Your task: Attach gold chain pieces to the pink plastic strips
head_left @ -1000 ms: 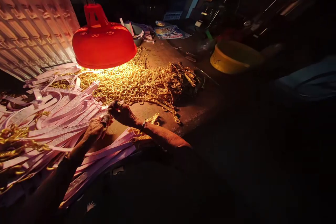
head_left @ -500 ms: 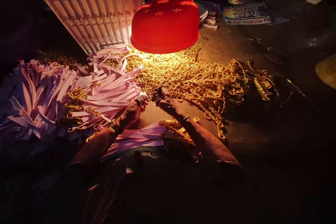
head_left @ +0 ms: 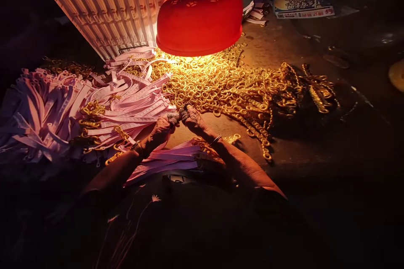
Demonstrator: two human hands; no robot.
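One head-worn view looks steeply down, close over the lamplit worktable [head_left: 240, 130].

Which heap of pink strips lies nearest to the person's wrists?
The small flat heap under the wrists, between the forearms. The two bigger heaps lie farther to the left hand's side.

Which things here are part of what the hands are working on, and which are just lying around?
In use:
left hand and right hand, fingertips together at the edge of the gold rings
pink strips
gold chains
red lamp

Lying about:
printed packet
ribbed panel
yellow bowl

What the fingers pinch is too small to tell.
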